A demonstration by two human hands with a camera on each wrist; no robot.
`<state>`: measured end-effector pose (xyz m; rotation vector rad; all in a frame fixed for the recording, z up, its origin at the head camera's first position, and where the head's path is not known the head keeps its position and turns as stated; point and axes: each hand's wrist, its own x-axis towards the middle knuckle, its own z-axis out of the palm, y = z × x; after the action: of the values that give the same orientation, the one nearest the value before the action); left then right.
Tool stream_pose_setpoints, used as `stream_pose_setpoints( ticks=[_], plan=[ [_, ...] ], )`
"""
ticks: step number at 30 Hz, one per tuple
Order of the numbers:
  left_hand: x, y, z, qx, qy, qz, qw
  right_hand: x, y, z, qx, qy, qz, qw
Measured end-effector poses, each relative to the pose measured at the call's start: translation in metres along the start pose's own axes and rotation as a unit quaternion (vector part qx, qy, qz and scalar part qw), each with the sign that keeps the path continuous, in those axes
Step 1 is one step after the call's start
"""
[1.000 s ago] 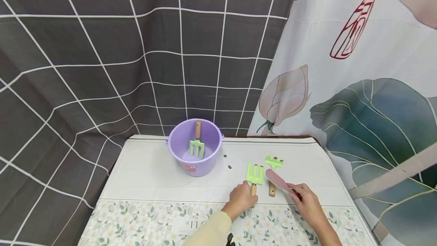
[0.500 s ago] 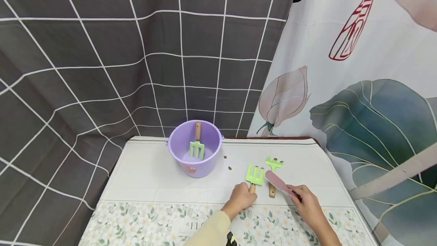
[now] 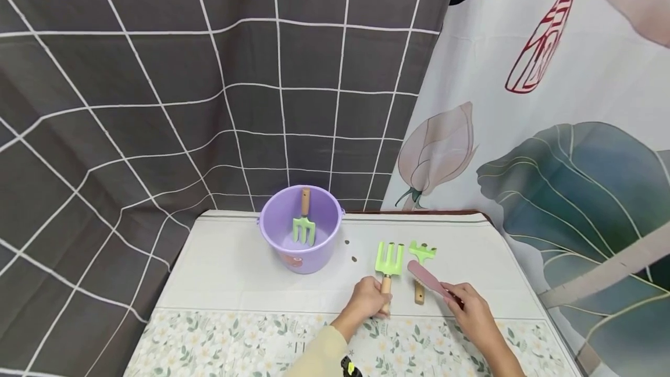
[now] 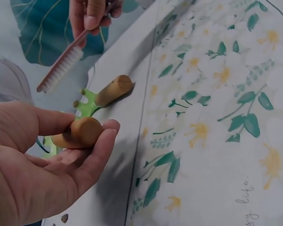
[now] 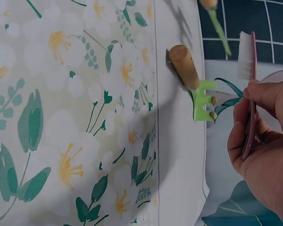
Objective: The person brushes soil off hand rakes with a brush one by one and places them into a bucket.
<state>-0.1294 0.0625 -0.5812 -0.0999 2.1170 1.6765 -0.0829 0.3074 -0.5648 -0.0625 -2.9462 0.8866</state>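
Observation:
My left hand (image 3: 366, 297) grips the wooden handle of a small green garden fork (image 3: 388, 260), whose tines point away from me. In the left wrist view, thumb and fingers pinch that handle (image 4: 88, 132) near its butt. Held in my right hand (image 3: 467, 307) is a pink brush (image 3: 425, 277), slanting up to the left. Its white bristles (image 5: 245, 55) show in the right wrist view. Below the brush lies a green toy rake (image 3: 421, 252) with brown specks at its tine ends; the brush overlaps part of its handle in the head view.
A purple bucket (image 3: 282, 255) stands at the table's back left, with another green fork (image 3: 305, 227) leaning inside. Two small brown bits (image 3: 353, 259) lie right of it. A floral cloth (image 3: 235, 336) covers the table's front. A grey grid curtain (image 3: 241, 150) hangs behind.
The fork in my left hand has shifted slightly away from me and turned, so more of its handle shows. My right hand and the brush stay almost still.

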Motion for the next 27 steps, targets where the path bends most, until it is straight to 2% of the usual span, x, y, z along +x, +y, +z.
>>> stream_pose_setpoints(
  ticks=[9, 14, 20, 27],
  plan=[
    [-0.004, 0.009, -0.015, -0.093, -0.045, 0.034, 0.994, 0.008, -0.011, 0.004, 0.012, 0.036, -0.056, 0.9977],
    [-0.006, 0.009, -0.017, -0.118, -0.051, 0.025, 0.9914, 0.01, -0.017, 0.005, 0.019, 0.05, -0.077, 0.9956],
    [-0.007, 0.009, -0.019, -0.148, -0.046, 0.018, 0.9878, 0.017, -0.026, 0.009, 0.027, 0.045, -0.088, 0.9947],
    [-0.011, 0.011, -0.023, -0.131, -0.023, 0.019, 0.991, 0.021, -0.035, 0.012, 0.024, 0.057, -0.128, 0.9898]
  ],
)
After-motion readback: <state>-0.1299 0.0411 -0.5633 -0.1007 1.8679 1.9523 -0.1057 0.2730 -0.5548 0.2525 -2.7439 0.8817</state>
